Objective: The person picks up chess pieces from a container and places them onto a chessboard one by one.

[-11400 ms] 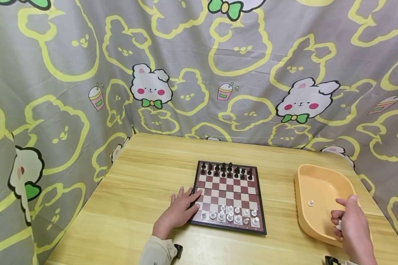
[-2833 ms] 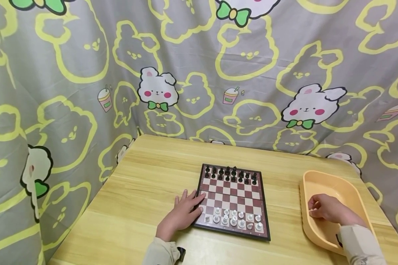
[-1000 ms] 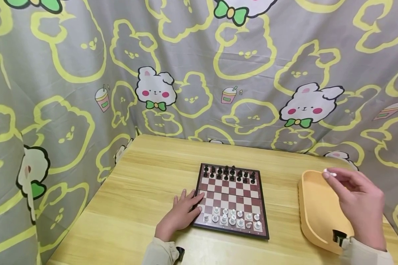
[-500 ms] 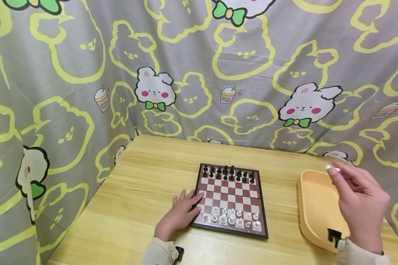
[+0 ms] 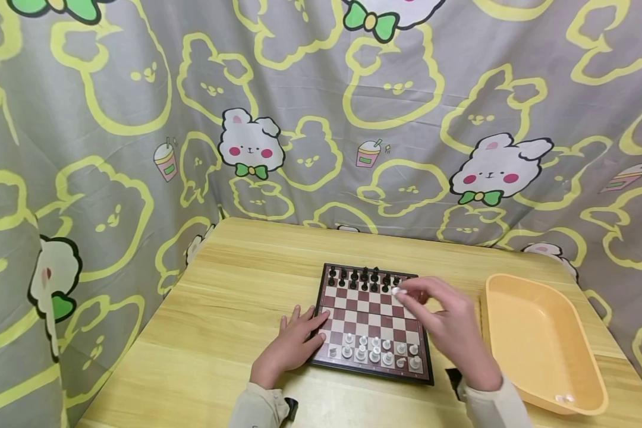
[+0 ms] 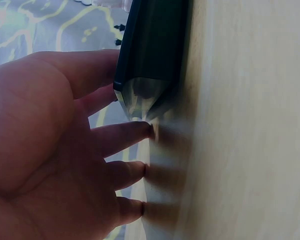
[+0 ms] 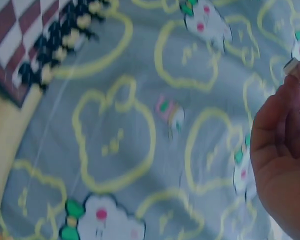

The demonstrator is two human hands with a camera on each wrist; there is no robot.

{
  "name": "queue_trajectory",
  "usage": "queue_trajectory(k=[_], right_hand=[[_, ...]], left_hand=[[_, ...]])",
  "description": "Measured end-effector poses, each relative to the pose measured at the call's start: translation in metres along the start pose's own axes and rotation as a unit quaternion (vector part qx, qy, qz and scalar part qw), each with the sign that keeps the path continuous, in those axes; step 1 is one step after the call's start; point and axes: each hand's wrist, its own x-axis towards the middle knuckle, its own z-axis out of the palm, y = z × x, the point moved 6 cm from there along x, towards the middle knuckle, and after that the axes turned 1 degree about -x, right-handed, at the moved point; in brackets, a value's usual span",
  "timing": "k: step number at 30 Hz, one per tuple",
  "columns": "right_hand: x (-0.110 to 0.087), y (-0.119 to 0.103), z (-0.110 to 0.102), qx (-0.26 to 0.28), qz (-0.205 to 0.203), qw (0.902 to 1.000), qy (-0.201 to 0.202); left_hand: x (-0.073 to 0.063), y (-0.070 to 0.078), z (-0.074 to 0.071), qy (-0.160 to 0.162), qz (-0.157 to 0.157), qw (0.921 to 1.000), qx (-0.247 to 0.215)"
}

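Observation:
In the head view my right hand is raised over the right side of the chessboard. Its thumb and fingertips pinch a small white chess piece; the right wrist view shows this piece with a dark underside. My left hand lies spread at the board's left edge, thumb and index finger on the rim. From the left wrist, the other fingertips of that hand touch the table beside the board's side. White chess pieces stand in two rows at the near side, black ones at the far side.
To the right of the board stands an orange plastic tray. White pieces lie in its near right corner. A wooden table bears everything, and a grey patterned curtain hangs behind and along the sides.
My right hand reached into the tray, lifted a white piece and has swung left over the board. One more white pawn stands in front than in the oldest frame. My left hand stays put.

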Motion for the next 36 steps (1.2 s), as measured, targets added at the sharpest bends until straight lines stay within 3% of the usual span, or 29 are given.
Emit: queue_trajectory(k=[4,7,12,16,19,24,36], right_hand=[[0.002,0.000,0.036,0.004,-0.005,0.9972,-0.074],[0.001,0.002,0.061,-0.002,0.012,0.9890,-0.147],[-0.004,0.005,0.099,-0.015,0.058,0.9578,-0.281],[-0.008,0.007,0.123,-0.020,0.061,0.9332,-0.354],[-0.010,0.010,0.135,-0.021,0.055,0.9216,-0.384],[-0.016,0.014,0.149,-0.014,0.054,0.9103,-0.410],[-0.020,0.014,0.163,-0.018,0.035,0.9024,-0.429]], left_hand=[[0.001,0.000,0.000,0.001,0.003,1.0000,0.003],[0.002,0.000,0.000,0.003,0.002,1.0000,0.005],[0.002,0.000,-0.001,0.000,0.002,1.0000,0.010],[0.003,0.001,-0.002,-0.002,0.002,0.9999,0.010],[0.003,0.001,-0.003,-0.002,0.002,0.9999,0.012],[0.003,-0.001,-0.002,-0.004,0.001,0.9999,0.015],[0.002,0.001,-0.004,-0.004,0.003,0.9998,0.021]])
